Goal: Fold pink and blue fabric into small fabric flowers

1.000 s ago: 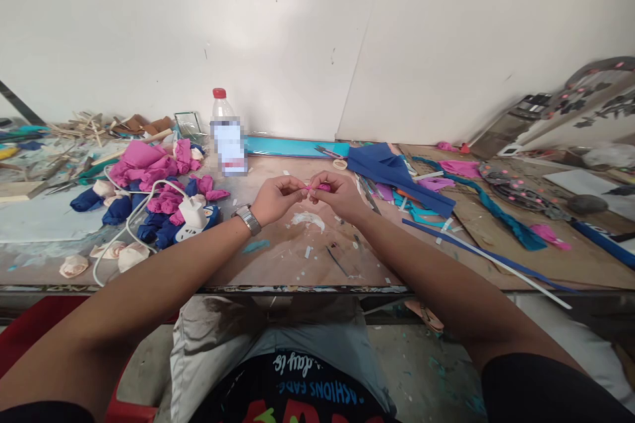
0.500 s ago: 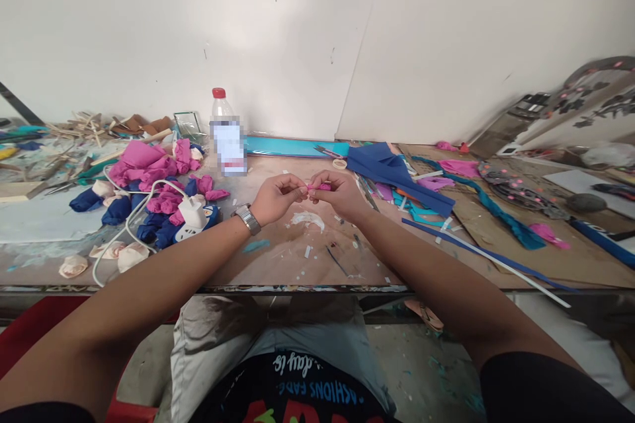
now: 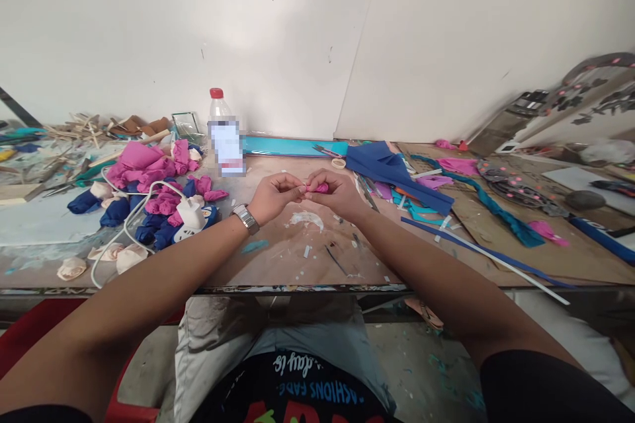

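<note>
Between my two hands, above the middle of the table, is a small rolled piece of pink crepe paper [image 3: 318,188]. My left hand [image 3: 276,197], with a metal watch [image 3: 246,219] at the wrist, pinches its left end between thumb and fingertips. Around the rest of it my right hand [image 3: 338,194] is closed, thumb in front. The fingers cover part of the roll. To the left lie crumpled pink paper flowers [image 3: 141,165], with dark blue ones [image 3: 118,209] and cream ones [image 3: 72,268] close by.
A red-capped bottle [image 3: 218,109] stands behind my left hand. A white cable and plug [image 3: 191,213] lie among the flowers. Right of my hands are blue paper [image 3: 397,175], a teal twisted strip [image 3: 496,208] and a thin white stick [image 3: 506,264]. Scissors [image 3: 325,151] rest at the back.
My hands stay together in nearly the same place. The pink roll has turned a little in my fingers and looks rounder at its right end. The view has shifted slightly.
</note>
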Demonstrator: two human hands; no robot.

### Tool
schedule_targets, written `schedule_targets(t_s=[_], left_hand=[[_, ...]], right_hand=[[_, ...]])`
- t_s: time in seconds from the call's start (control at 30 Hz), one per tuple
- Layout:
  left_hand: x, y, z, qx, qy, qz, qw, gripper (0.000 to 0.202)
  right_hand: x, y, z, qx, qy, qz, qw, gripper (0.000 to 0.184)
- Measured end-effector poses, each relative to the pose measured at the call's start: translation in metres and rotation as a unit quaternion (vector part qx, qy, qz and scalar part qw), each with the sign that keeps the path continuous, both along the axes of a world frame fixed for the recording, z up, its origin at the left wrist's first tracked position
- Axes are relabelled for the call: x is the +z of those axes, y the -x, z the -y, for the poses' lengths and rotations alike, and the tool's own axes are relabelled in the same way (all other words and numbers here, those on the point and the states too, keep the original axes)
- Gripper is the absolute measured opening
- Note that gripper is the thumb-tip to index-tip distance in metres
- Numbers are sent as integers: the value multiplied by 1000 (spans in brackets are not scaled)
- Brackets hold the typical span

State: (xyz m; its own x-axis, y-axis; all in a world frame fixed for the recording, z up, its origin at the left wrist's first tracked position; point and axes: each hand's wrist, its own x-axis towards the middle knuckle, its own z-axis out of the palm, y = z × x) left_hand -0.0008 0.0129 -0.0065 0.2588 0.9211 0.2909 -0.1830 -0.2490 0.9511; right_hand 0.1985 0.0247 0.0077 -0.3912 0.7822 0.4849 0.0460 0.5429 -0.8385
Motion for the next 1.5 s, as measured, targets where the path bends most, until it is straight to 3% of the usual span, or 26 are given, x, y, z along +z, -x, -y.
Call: schedule_targets(t_s=[0.2,0.43,1.13,1.5], left_hand=[[0,0,0,13,-17,9,1000,44],[-1,-1,-1,36,-43,4,998,42],[2,-2,1,35,-26,36,998,43],[-1,-2,-1,39,-24,40,998,41]], right_hand=[[0,4,2,3,81,-59,995,44],[2,3,4,-8,98,-44,994,40],[0,7,1,-16,94,-118,988,38],[1,2,-1,-25,89,-63,994,48]])
